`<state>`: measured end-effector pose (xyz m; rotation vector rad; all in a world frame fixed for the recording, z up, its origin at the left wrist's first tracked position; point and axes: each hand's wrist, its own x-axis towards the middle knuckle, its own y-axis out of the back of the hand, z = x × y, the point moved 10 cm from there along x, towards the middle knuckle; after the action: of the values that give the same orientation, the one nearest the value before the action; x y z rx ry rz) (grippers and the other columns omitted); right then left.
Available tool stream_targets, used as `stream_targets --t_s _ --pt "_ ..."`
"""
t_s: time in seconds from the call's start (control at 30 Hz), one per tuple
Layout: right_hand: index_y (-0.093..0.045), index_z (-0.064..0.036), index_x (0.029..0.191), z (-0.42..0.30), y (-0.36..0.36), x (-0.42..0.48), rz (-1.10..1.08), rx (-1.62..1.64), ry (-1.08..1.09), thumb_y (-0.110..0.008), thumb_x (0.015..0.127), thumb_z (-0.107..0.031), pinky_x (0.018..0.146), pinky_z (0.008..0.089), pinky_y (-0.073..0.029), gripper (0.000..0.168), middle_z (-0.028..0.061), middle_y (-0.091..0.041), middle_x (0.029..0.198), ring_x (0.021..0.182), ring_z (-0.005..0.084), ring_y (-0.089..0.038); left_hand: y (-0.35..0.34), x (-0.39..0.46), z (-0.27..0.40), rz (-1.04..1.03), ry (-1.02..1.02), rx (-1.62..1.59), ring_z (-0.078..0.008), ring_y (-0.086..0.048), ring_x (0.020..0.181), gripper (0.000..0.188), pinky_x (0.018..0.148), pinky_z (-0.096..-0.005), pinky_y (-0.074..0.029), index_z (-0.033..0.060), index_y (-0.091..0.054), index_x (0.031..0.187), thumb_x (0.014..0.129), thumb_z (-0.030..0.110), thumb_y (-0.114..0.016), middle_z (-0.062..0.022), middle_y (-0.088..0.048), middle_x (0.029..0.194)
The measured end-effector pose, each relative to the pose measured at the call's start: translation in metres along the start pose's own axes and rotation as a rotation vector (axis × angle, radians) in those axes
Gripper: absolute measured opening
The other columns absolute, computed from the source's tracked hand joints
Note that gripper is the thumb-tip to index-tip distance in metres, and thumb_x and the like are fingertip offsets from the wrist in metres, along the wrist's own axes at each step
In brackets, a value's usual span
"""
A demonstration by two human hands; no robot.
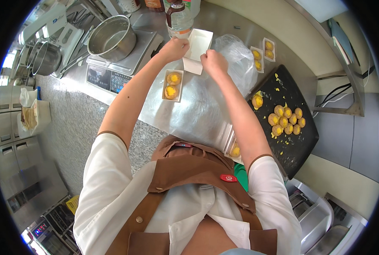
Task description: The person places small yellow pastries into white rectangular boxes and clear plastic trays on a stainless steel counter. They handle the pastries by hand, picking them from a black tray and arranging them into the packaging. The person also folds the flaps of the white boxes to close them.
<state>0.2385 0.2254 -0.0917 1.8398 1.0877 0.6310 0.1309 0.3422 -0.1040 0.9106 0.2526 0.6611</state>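
Observation:
Between my two hands stands a small white paper box (pixel 199 44), its inside bare. My left hand (pixel 175 49) grips its left edge, and my right hand (pixel 215 62) pinches its right near edge with curled fingers. Just below lies a paper tray (pixel 180 95) with two round pastries (pixel 173 85) topped in yellow. Right of my right forearm, a black baking tray (pixel 299 153) carries several more such pastries (pixel 283 121), one of them apart at the left. A clear plastic bag (pixel 237 54) lies crumpled beside my right hand.
A steel saucepan (pixel 112 39) rests on a digital scale (pixel 108 78) at the left. A clear plastic bottle (pixel 180 20) stands behind the box. Two packed trays of pastries (pixel 257 60) lie at the back right. Against my apron is a clear-lidded pack (pixel 234 152). A metal shelf bracket (pixel 352 73) juts out at the right.

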Motion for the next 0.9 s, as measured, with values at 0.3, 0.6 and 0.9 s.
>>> stream_targets --t_s 0.3,0.6,0.9 --pt "-0.074 -0.003 0.083 -0.016 0.009 -0.003 0.005 -0.242 0.072 -0.058 0.084 -0.021 0.071 0.0438 -0.056 0.024 0.0181 -0.072 0.085 0.081 0.0341 -0.070 0.004 -0.025 0.008 -0.066 0.091 0.017 -0.0308 -0.060 0.106 0.021 0.093 -0.0366 -0.048 0.0147 -0.068 0.104 0.084 0.020 -0.064 -0.0152 -0.056 0.119" --pt "-0.071 -0.007 0.079 -0.040 -0.006 0.010 0.104 -0.175 0.216 -0.057 0.090 -0.036 0.091 0.0481 -0.046 0.034 0.0132 -0.072 0.084 0.080 0.0310 -0.069 0.002 -0.041 0.016 0.077 0.097 -0.088 -0.0326 -0.061 0.102 0.028 0.088 -0.0394 -0.050 0.0158 -0.063 0.105 0.080 0.024 -0.072 -0.0172 -0.057 0.114" --pt "-0.074 -0.014 0.084 -0.042 -0.027 0.023 -0.235 -0.228 0.117 -0.053 0.092 -0.041 0.097 0.0441 -0.035 0.035 0.0080 -0.074 0.087 0.084 0.0243 -0.068 -0.022 -0.059 -0.009 0.102 0.391 -0.309 -0.0244 -0.064 0.087 0.038 0.079 -0.0368 -0.050 0.0033 -0.064 0.091 0.073 0.035 -0.076 -0.0118 -0.067 0.094"
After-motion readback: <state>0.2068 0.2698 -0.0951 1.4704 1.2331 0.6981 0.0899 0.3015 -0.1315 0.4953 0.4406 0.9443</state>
